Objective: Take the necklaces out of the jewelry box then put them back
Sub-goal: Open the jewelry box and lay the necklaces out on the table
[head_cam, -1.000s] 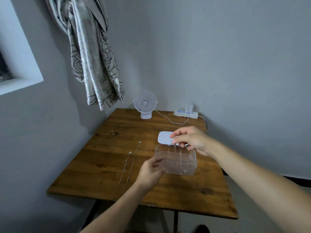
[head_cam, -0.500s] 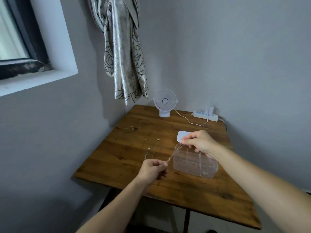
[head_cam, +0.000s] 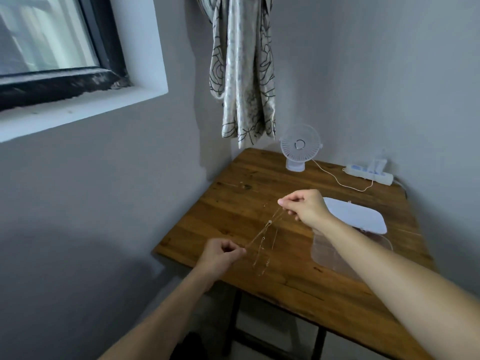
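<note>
While left hand and right hand each pinch an end, the necklace stretches taut left of the jewelry box, seemingly to avoid tangling.

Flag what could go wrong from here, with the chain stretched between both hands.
The necklace is pulled taut between the left hand and right hand; more pull might snap it.
It crosses just above the other necklaces lying on the table; lowering it there could tangle them.
The left hand is by the table's edge, so a dropped end could slip off.
</note>
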